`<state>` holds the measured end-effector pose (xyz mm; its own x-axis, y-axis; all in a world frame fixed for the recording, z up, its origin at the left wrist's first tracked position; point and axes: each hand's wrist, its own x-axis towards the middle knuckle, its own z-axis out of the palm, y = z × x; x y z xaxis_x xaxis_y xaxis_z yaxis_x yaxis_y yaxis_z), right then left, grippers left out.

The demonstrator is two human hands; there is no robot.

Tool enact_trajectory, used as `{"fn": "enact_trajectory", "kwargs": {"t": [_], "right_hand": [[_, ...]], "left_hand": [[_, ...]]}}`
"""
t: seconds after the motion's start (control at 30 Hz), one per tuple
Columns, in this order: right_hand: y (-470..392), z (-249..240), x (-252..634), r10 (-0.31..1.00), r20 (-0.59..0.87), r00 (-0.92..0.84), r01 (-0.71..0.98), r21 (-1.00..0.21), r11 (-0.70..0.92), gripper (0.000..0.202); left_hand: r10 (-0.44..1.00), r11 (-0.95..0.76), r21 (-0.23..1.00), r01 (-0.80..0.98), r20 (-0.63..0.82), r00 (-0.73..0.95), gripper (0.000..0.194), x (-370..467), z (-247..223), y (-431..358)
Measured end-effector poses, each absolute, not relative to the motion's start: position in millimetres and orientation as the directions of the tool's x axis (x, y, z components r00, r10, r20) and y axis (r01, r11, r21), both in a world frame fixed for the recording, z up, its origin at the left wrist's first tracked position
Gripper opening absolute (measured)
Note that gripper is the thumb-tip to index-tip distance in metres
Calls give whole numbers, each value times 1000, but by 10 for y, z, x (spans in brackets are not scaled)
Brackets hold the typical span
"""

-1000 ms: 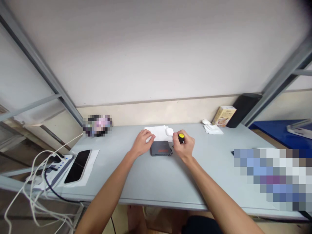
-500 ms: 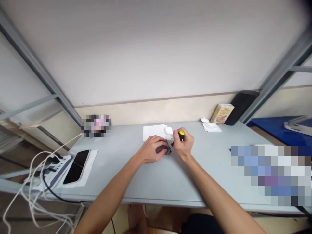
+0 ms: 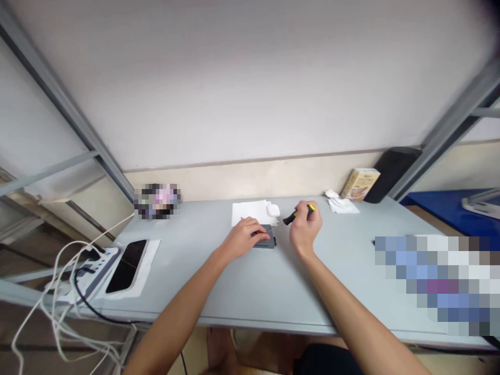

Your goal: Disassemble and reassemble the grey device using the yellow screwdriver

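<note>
A small dark grey box with a row of slots along its front lies on the grey table. My left hand rests over the box's left part, its fingers gripping the box. In my right hand is a black and yellow screwdriver, its handle wrapped by my fingers. The thin shaft points left, and its tip is over the top of the box near my left fingertips; whether it touches cannot be made out. Behind the box are a white paper and a white rounded case.
On the left, a phone lies on paper beside a power strip with tangled white cables. At the back right are crumpled tissues, a yellow box and a black cylinder. Blurred items cover the right side.
My right hand has turned and moved slightly right, tilting the screwdriver so its shaft shows. The grey box now lies flatter, with its slotted side visible under my left hand.
</note>
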<state>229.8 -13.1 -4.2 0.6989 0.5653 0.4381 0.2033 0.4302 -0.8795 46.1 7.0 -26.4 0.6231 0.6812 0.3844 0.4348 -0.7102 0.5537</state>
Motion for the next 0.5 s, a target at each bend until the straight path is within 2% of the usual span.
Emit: {"fn": "enact_trajectory", "kwargs": {"t": [0.23, 0.5], "right_hand": [[-67, -123, 2311, 596, 360, 718, 136, -912, 386, 37], [-28, -262, 2218, 720, 182, 669, -72, -949, 307, 32]], "left_hand": [[789, -592, 680, 433, 382, 480, 27, 354, -286, 189], [838, -546, 679, 491, 449, 311, 31, 134, -392, 366]]}}
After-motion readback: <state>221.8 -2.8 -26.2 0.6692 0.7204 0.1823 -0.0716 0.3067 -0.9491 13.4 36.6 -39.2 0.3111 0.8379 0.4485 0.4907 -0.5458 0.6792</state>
